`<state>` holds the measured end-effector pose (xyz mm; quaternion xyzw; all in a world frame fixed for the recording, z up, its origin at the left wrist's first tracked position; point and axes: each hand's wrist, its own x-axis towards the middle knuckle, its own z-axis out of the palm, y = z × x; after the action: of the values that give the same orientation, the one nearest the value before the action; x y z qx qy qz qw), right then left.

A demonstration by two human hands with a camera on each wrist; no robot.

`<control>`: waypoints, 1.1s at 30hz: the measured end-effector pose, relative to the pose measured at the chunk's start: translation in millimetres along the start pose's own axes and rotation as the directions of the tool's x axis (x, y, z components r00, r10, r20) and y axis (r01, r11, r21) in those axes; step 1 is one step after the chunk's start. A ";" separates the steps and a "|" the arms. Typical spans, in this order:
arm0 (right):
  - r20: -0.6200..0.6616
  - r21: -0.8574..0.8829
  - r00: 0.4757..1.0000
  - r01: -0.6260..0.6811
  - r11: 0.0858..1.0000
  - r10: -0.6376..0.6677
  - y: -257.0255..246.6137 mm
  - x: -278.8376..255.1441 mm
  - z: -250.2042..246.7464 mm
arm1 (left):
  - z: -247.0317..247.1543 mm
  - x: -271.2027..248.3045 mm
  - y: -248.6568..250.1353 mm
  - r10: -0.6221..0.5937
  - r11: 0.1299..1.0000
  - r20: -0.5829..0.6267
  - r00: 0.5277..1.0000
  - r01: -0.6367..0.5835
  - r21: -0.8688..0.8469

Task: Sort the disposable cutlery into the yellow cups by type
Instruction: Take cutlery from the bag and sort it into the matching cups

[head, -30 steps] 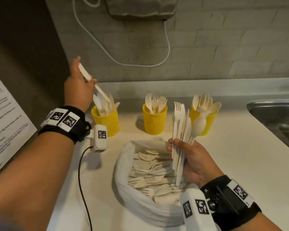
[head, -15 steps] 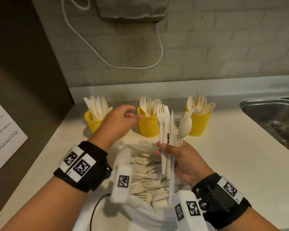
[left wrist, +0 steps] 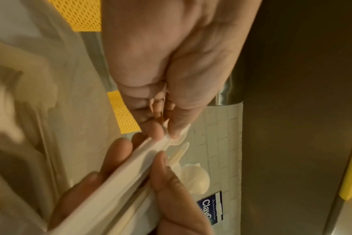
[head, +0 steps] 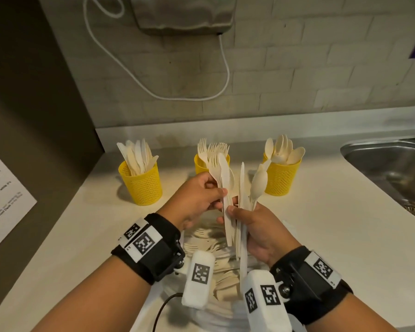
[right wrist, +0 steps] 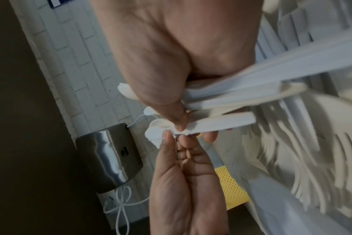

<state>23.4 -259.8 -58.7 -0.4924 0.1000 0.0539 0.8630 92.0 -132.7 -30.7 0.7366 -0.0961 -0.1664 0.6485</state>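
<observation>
Since half a second ago, left hand (head: 197, 200) has closed the gap to the bundle: it was reaching past the fork cup, now its thumb and fingertips pinch one piece at the bundle's left edge. A second ago it was up at the knife cup (head: 141, 183).

State now, as I read it from the head view: right hand (head: 256, 232) grips a mixed bundle of cutlery (head: 235, 200) upright by the handles, above the white bag (head: 225, 315) of unsorted pieces. Bundle shows a fork, knife blades and a spoon (head: 259, 182). Left hand pinches the knife (head: 225, 178) or the fork beside it; I cannot tell which handle it has. Cups stand in a row at the back: knives left, fork cup (head: 199, 164) middle and partly hidden by the hands, spoon cup (head: 282, 178) right.

Handling judgement: pieces look thin, very light, fairly stiff but likely to flex or snap if levered. Smooth surfaces, so they should slide against one another. I would take hold at mid-handle just above the right thumb and draw straight upward, so neighbours do not come along.

View notes: left wrist view shows the pinch itself, thumb against fingertip on a handle edge, with the right thumb clamped across stacked handles. Right wrist view shows handle ends fanned out behind the palm, which the head view hides, plus blurred forks in the bag. Only the head view gives cup order.
</observation>
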 end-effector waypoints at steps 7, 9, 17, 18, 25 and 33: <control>-0.020 -0.219 0.996 0.079 0.973 -0.085 -1.6 4.3 2.9 | 1.7 5.1 -3.3 0.092 0.995 -0.115 0.989 -0.089 0.038; -0.059 -0.214 0.994 0.079 0.974 -0.094 -1.5 6.1 0.5 | -0.8 6.9 1.0 0.107 0.994 -0.162 0.981 -0.107 0.008; -0.134 -0.005 0.988 0.083 0.996 -0.083 -5.5 8.5 -14.1 | -30.3 58.4 50.3 0.526 0.850 -0.523 0.671 -0.383 0.362; -0.121 0.004 0.989 0.085 0.996 -0.084 -5.2 8.4 -14.9 | -28.7 66.4 49.5 0.522 0.840 -0.488 0.699 -0.324 0.435; -0.088 0.012 0.992 0.088 0.996 -0.086 -2.3 6.3 -22.4 | -29.8 96.1 12.6 0.307 0.602 -0.166 0.937 -0.056 0.797; -0.043 -0.049 0.992 0.119 0.992 -0.121 0.0 9.2 -14.0 | 6.9 18.9 23.2 0.215 0.889 -0.025 0.976 -0.185 0.420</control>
<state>30.7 -272.0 -67.7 -0.5183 0.0887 -0.0069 0.8505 108.7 -149.0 -10.8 0.8490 -0.1816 -0.0484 0.4939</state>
